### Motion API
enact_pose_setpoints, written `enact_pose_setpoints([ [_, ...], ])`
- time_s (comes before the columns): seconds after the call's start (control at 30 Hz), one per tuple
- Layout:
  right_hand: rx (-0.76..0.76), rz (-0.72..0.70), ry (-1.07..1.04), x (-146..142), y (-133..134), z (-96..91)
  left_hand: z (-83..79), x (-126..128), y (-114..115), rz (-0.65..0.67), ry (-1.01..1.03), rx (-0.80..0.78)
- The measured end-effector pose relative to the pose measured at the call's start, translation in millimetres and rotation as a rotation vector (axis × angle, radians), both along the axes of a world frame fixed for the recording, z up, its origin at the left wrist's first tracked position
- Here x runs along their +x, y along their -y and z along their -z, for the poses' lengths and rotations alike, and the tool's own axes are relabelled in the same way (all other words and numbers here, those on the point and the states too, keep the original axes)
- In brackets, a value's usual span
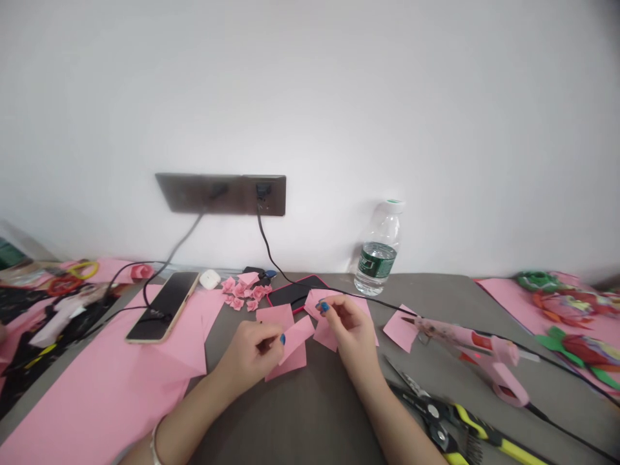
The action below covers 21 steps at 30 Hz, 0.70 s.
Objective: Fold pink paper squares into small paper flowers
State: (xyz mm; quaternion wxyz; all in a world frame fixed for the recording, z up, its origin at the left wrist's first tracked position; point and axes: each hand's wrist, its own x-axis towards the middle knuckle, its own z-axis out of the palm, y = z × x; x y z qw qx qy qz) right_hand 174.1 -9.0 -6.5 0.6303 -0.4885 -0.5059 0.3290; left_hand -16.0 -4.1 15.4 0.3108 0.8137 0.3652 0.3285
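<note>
My left hand (259, 352) pinches a small pink paper piece (299, 337) between thumb and fingers. The piece slants up to the right above pink paper squares (285, 371) lying on the grey table. To its right, my right hand (352, 329) has its thumb and forefinger tips pressed together, over another pink paper sheet (364, 309). Whether anything is between those fingertips I cannot make out. Behind the left hand, several small folded pink paper flowers (237, 298) sit in a cluster. A dark tablet-like pad with a pink rim (290, 294) lies partly under paper.
A pink glue gun (484, 349) with its cord lies at right, nozzle over a pink square (402, 328). Scissors and yellow-handled pliers (438, 423) are nearer. A water bottle (378, 252) stands by the wall. A phone (167, 305) rests on large pink sheets (106, 400).
</note>
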Motion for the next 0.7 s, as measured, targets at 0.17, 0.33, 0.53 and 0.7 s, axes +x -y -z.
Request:
enact_pose_setpoints([
  [0.17, 0.029, -0.328, 0.108, -11, 9, -6.2, 1.2, 1, 0, 0.019, -0.025, -0.061],
  [0.33, 0.058, -0.426, 0.247, -15, 14, -8.4, 1.2, 2, 0, 0.05, -0.066, -0.088],
  [0.53, 0.082, -0.306, 0.157, -13, 11, -8.9, -0.1, 1, 0, -0.005, -0.039, -0.045],
  [0.7, 0.096, -0.227, 0.13, -15, 11, -6.1, 0.2, 2, -1, -0.031, -0.022, -0.044],
])
